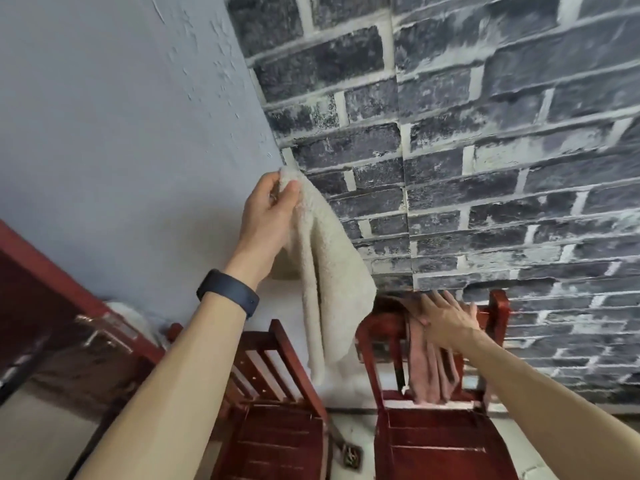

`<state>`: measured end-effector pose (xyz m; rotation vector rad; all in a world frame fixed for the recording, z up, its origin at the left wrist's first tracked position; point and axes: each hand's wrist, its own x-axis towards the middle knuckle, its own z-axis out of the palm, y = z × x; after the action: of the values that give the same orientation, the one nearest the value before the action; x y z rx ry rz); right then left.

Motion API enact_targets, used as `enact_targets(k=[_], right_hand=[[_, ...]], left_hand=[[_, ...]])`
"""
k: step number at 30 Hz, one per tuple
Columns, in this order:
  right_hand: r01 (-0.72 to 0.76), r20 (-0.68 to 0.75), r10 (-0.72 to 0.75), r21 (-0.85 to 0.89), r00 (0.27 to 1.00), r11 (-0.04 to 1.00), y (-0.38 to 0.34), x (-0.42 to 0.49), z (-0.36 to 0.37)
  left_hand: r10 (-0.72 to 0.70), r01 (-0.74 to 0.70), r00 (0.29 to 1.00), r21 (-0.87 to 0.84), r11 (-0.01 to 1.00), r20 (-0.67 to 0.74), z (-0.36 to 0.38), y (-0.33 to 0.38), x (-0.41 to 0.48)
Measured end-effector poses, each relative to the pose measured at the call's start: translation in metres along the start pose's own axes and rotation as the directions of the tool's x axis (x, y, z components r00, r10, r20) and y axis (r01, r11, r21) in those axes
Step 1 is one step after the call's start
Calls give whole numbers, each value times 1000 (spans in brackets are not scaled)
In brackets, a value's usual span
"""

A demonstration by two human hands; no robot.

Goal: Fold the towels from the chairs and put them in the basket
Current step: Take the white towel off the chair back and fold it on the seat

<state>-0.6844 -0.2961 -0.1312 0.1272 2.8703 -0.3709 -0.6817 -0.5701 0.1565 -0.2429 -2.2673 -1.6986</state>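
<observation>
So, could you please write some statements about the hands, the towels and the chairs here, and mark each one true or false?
1. The left hand holds the cream towel up in the air. True.
2. The pink towel lies flat on a chair seat. False: it hangs over the backrest of the right chair.
3. The right hand is spread open at the pink towel. True.
4. The left wrist is bare. False: it wears a dark wristband.
5. The wall behind the right chair is plain grey plaster. False: it is a dark brick wall; the plain wall is to the left.
6. The left chair has no towel on its backrest. True.
</observation>
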Motion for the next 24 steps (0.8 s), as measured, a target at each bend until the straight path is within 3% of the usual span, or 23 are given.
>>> enact_targets(k=[3,5,7,8,10,12,17,20,24], right_hand=[[60,-135,-26,256,991,965,-48,-37,-29],[91,-142,-16,541,990,836,-80,-72,-46],[46,-62,6,802,998,596,-108,-107,-52],[-32,23,26,905,999,424,-118,-124,-54],[-209,209,14,975,978,72,-128,-142,-44],[-260,261,-16,955,965,-141,-127,-158,-33],[-152,190,126,953,974,-260,-92,-190,-25],[-113,157,88,918,984,-381,-55,-197,-29],[-118,184,248,959,951,-258,-37,-215,-26]], left_hand=[[12,-16,997,55,998,75,-5,27,-15],[-4,0,996,39,999,90,-6,38,-29],[-24,21,996,35,999,91,-8,42,-44],[-37,35,995,27,999,91,-9,42,-51],[-68,68,993,3,998,93,-12,38,-67],[-106,106,989,2,994,107,-17,30,-85],[-290,297,952,-62,953,101,-44,-20,-138],[-479,488,873,-167,857,95,-61,-70,-171],[-641,676,736,-204,708,217,-68,-130,-214]])
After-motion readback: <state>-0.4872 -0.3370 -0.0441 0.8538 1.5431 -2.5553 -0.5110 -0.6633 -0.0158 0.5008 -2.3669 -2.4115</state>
